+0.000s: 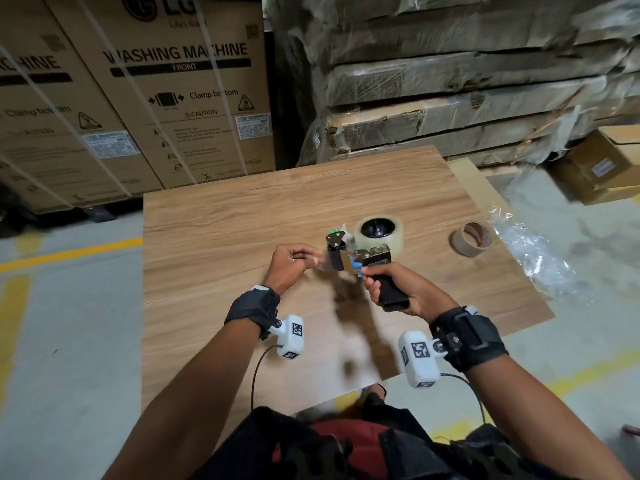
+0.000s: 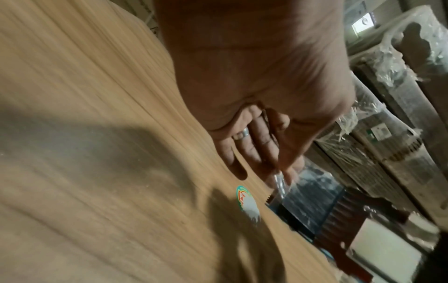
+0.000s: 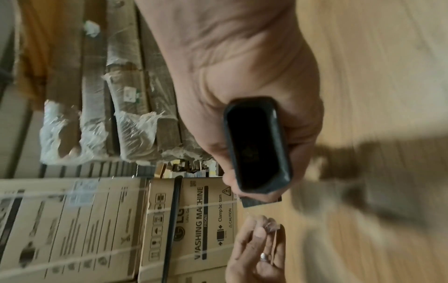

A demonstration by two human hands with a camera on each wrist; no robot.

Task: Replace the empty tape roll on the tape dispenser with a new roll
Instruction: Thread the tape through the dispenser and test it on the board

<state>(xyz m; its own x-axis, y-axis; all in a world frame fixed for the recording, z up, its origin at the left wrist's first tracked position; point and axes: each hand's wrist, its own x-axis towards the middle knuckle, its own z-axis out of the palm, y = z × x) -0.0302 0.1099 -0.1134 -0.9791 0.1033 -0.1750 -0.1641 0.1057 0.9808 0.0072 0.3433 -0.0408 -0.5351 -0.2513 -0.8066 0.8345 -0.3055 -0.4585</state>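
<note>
Your right hand (image 1: 391, 289) wraps its grip around the black handle of the tape dispenser (image 1: 360, 261), held above the desk (image 1: 225, 216). Your left hand (image 1: 291, 265) pinches the clear tape end (image 1: 320, 263) between thumb and fingertips, just beside the dispenser's toothed blade. A new clear tape roll (image 1: 379, 233) sits on the dispenser. An empty brown core (image 1: 471, 239) lies on the desk to the right, near crumpled plastic wrap (image 1: 533, 251).

From your left wrist, your fingers (image 2: 257, 145) are pressed together on the tape end (image 2: 278, 180), close to the dispenser (image 2: 308, 201).

From your right wrist, your hand (image 3: 242, 86) is clenched on the dispenser handle (image 3: 257, 145); below it your left hand (image 3: 257, 249) pinches the tape.
</note>
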